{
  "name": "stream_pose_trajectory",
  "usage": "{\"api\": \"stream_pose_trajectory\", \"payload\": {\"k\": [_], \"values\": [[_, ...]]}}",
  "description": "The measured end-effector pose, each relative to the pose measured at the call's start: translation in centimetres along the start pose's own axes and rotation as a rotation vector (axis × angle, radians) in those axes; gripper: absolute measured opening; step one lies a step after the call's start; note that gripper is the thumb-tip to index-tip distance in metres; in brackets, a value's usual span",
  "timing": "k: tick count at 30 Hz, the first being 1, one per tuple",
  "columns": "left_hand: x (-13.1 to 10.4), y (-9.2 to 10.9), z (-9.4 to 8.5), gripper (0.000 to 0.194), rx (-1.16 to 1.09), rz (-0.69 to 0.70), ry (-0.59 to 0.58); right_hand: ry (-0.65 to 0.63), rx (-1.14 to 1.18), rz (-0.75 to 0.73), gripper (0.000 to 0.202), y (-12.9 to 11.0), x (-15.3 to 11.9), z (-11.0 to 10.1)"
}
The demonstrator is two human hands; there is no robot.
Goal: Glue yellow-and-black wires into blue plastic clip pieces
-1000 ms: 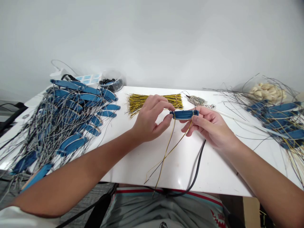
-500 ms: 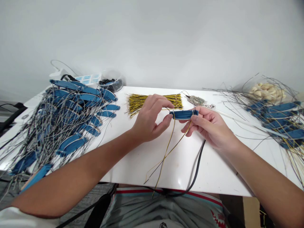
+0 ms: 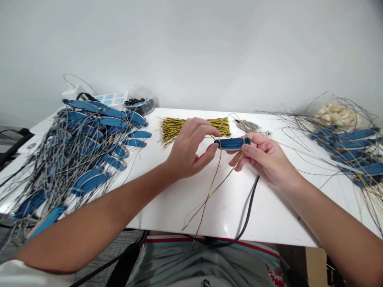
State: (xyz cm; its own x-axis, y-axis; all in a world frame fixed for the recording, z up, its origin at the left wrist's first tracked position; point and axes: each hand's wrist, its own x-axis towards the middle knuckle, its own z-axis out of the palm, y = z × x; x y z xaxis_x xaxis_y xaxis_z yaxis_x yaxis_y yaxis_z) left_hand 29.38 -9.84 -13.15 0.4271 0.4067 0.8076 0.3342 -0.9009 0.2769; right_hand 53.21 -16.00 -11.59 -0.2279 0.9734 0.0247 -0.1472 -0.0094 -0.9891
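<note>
A small blue curved piece (image 3: 231, 144) with yellow and black wires hanging from both ends is held above the table. My right hand (image 3: 263, 157) grips its right end between thumb and fingers. My left hand (image 3: 194, 149) is at the left end, its thumb tip by the blue edge and its index finger arched above, apart from the thumb. Behind my left hand lies a bundle of yellow and black wires (image 3: 172, 129). The hanging wires (image 3: 207, 197) cross below the piece.
Many blue pieces with grey wires (image 3: 89, 183) heap on the left. More wired blue pieces (image 3: 353, 143) lie at the right, near a bag of cream-coloured parts (image 3: 336, 115). A clear bowl of black parts (image 3: 140, 105) stands at the back. A black cable (image 3: 249, 207) crosses the front edge.
</note>
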Motion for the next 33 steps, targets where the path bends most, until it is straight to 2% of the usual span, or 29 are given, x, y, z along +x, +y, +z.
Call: {"api": "stream_pose_trajectory", "payload": {"k": [14,19,23,27,31,33], "values": [[-0.03,0.01,0.03,0.016,0.014,-0.002,-0.007,-0.004,0.002,-0.002,0.022,0.02,-0.01,0.01],[0.10,0.09,-0.01,0.023,-0.016,0.022,0.028,0.004,0.006,0.001,0.022,0.02,-0.08,0.01],[0.12,0.05,-0.02,0.018,0.025,0.018,0.009,0.011,-0.002,0.001,0.023,-0.02,-0.07,0.05],[0.11,-0.01,0.00,0.025,0.005,0.020,0.041,0.009,0.002,-0.001,0.023,0.02,-0.04,0.03],[0.11,-0.04,0.00,0.016,0.041,0.013,0.008,0.001,0.004,-0.004,0.021,0.08,-0.04,-0.02],[0.11,-0.07,0.02,0.023,0.039,0.000,0.019,0.002,-0.005,0.002,0.022,0.07,-0.03,-0.03]]}}
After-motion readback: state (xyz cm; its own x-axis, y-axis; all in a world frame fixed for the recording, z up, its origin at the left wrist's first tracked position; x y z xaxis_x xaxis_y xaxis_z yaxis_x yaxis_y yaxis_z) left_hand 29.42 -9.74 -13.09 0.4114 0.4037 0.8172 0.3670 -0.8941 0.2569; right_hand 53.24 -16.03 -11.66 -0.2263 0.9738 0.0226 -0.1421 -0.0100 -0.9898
